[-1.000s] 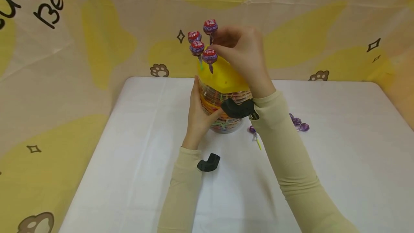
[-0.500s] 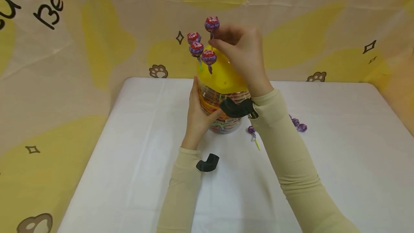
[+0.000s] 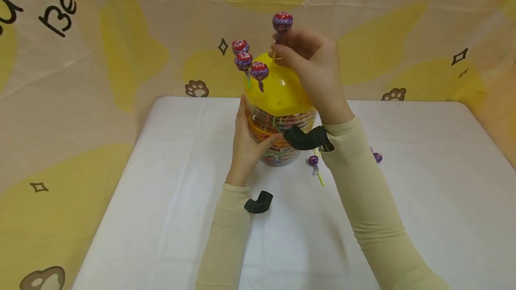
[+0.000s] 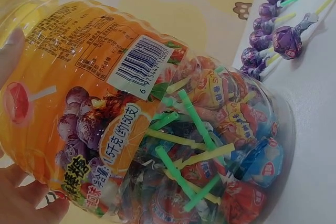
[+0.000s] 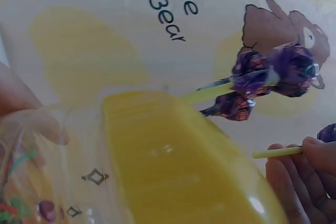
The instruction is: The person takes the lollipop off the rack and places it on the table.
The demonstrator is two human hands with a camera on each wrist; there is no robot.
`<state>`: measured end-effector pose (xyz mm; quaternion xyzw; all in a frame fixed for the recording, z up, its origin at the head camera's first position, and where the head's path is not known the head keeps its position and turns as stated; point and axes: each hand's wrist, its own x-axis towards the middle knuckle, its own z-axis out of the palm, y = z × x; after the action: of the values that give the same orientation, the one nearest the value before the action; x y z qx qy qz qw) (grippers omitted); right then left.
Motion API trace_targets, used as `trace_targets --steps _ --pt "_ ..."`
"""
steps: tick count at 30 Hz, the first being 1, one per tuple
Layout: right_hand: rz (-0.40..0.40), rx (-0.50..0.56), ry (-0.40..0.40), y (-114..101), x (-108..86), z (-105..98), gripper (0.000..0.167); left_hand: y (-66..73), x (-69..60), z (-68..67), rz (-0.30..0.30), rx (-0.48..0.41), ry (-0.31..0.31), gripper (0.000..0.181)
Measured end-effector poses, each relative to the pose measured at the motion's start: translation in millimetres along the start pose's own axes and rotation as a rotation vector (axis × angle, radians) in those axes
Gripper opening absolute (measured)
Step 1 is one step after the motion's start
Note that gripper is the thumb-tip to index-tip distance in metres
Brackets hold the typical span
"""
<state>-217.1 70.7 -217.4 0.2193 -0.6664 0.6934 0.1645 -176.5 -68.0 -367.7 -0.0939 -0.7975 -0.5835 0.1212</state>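
Note:
A clear plastic candy jar [image 3: 278,124] with a domed yellow lid [image 3: 278,93] stands on the table, full of wrapped lollipops. My left hand [image 3: 247,151] grips its side, thumb in front; the left wrist view shows the orange label [image 4: 79,77] and some fingers. Above the lid, my right hand [image 3: 316,66] pinches a purple-and-red lollipop [image 3: 282,22] by its yellow stick, candy end up. Whether the stick's lower end touches the lid is unclear. Several similar lollipops [image 3: 243,61] stand in the lid's left side, sticks down.
One purple lollipop [image 3: 313,160] lies on the white tabletop [image 3: 181,218] right of the jar. Farther right, others [image 3: 377,157] are mostly behind my right sleeve; the left wrist view shows a row of lollipops [image 4: 268,10]. A yellow bear-print cloth [image 3: 181,21] hangs behind.
My right hand has lifted the pinched lollipop up and to the right, away from the cluster on the lid. My left hand stays on the jar.

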Motion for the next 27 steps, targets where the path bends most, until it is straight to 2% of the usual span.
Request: trace_targets --steps 5,9,12,17,27 --pt "0.0 0.103 -0.02 0 -13.4 -9 0.015 -0.9 -0.2 0.6 0.01 -0.017 0.0 0.105" --pt "0.08 0.185 -0.025 -2 -24.5 -16 0.014 -1.2 0.8 1.1 0.003 -0.024 -0.007 0.105" --pt "0.105 0.224 -0.024 -2 -32.5 -21 0.014 -1.4 1.1 1.0 0.003 -0.029 -0.01 0.106" --pt "0.146 0.269 -0.042 0 -47.3 -31 0.015 -2.5 1.1 0.4 0.029 -0.016 -0.006 0.107" --pt "0.217 0.248 -0.028 11 -84.6 -52 0.019 -2.6 0.1 0.4 0.048 -0.04 0.001 0.107"
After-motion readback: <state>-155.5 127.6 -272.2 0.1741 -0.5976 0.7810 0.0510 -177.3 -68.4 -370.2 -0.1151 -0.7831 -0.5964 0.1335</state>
